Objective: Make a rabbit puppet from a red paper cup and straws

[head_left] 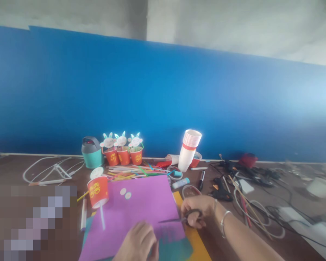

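My right hand [195, 211] has its fingers through the handles of a pair of black scissors [170, 220], whose blades point left over the purple sheet of paper [143, 203]. Close to the blade tips is my left hand [140, 240], fingers curled in above the sheet's near part; what they hold, if anything, is hidden. Two small white paper circles [125, 194] lie on the purple sheet. At its left side a red paper cup [98, 192] lies tilted, a pale straw [102, 217] sticking out below and a white disc [97, 173] above.
Three red cups with rabbit-like figures [122, 152] stand behind scattered coloured straws [133, 171], beside a teal container [92, 156]. A tall stack of white cups [189, 150] is farther right. A glue gun [221, 188], glue stick [180, 182], marker [201, 180] and tangled cables fill the right side.
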Action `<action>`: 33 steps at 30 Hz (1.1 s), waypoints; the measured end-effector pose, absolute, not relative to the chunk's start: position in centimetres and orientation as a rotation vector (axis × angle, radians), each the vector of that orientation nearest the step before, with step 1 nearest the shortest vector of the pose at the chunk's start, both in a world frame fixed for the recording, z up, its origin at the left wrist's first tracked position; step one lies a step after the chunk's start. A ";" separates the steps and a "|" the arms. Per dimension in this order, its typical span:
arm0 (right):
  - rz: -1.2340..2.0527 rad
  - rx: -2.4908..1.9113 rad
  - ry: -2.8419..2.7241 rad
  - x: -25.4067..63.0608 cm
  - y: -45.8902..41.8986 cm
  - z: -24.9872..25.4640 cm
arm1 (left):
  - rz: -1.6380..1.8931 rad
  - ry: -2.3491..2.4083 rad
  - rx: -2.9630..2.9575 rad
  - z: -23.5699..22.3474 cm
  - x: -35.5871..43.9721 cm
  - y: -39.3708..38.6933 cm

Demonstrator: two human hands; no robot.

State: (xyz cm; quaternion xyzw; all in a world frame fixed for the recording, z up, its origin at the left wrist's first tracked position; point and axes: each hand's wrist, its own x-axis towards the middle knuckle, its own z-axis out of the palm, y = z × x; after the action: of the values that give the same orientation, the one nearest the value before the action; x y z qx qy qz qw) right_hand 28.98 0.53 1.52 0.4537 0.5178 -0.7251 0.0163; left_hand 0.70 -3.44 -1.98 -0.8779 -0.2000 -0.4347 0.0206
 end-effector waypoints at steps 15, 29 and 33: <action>-2.198 1.400 1.632 28.6 -0.1 3.3 | -1.221 -0.785 -2.811 -2.5 0.5 -3.2; -0.989 2.236 2.600 22.0 -7.9 2.7 | -0.994 -1.051 -2.905 -4.1 1.0 -3.3; -0.893 2.193 2.551 21.3 -7.7 2.4 | -0.956 -1.165 -2.930 -3.6 1.0 -3.4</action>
State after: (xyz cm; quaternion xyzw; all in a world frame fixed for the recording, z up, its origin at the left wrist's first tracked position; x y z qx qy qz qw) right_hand 21.34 -7.70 2.39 0.6210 0.7225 -0.2528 -0.1686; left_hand 1.05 -3.37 -3.62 -0.8867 -0.3527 -0.2892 -0.0764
